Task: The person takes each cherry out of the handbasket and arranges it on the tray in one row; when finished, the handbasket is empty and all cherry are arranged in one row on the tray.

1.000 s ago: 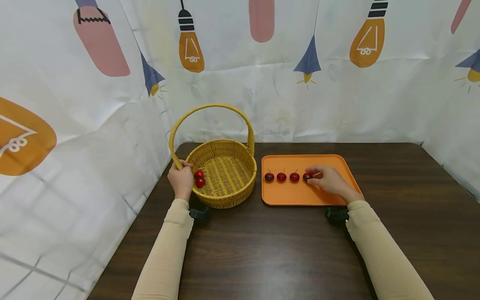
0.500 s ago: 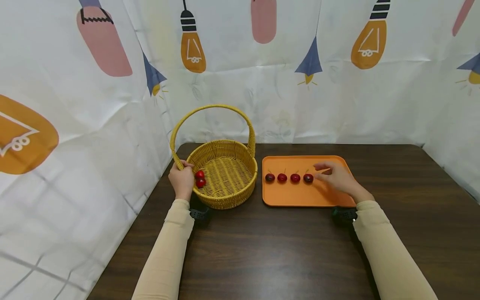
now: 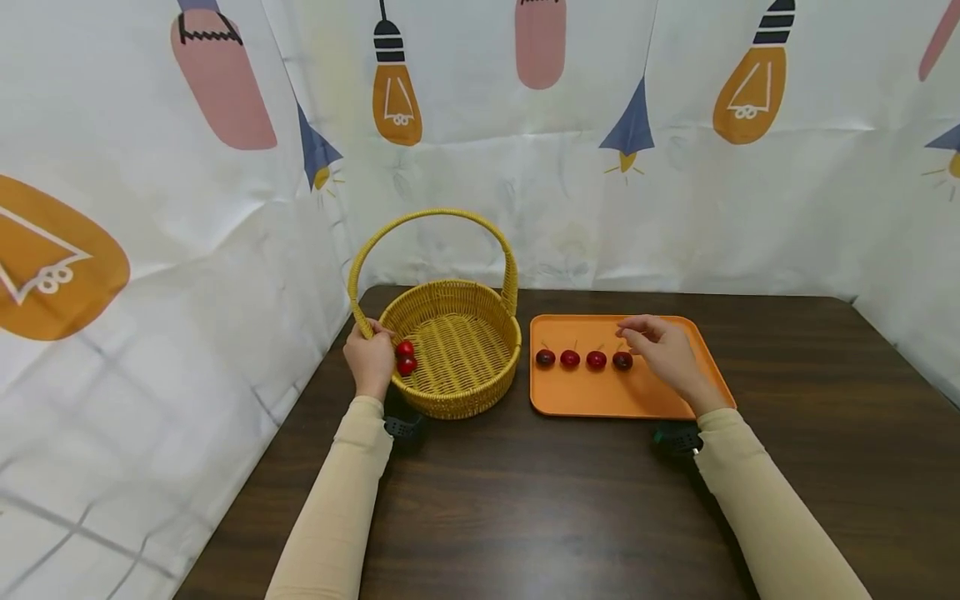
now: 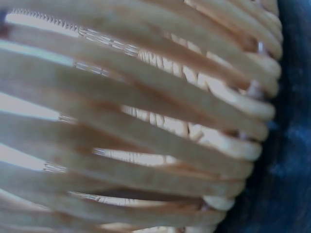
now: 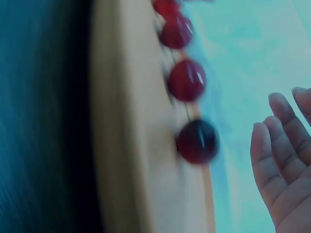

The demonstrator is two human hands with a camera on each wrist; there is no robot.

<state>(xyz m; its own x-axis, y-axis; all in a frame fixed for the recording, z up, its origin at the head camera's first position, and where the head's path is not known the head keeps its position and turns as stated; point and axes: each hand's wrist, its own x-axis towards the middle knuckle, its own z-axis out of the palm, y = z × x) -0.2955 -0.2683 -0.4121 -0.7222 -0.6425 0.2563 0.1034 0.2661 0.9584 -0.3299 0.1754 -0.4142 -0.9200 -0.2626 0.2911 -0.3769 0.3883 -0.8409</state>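
My left hand (image 3: 369, 360) grips the yellow wicker basket (image 3: 461, 404) where its tall handle (image 3: 431, 214) meets the rim. Two red cherries (image 3: 406, 366) lie inside the basket near that hand. Woven basket strands (image 4: 160, 97) fill the left wrist view, which does not show the hand. Several cherries with stems sit in a row on an orange tray (image 3: 570, 402). My right hand (image 3: 671, 358) hovers over the tray by the stem of the rightmost, dark cherry (image 3: 622, 361). In the right wrist view, its extended fingers (image 5: 262, 150) are apart from this cherry, holding nothing.
Tray and basket stand side by side on a dark brown wooden table (image 3: 540, 500). A white curtain (image 3: 525, 200) printed with lamps hangs behind the table and along its left side. A dark wrist strap (image 3: 678, 437) sits below the right hand.
The right hand was at the rightmost cherry, drew back to the right with the cherry left on the tray, then came back left above it. The left hand stays on the basket.
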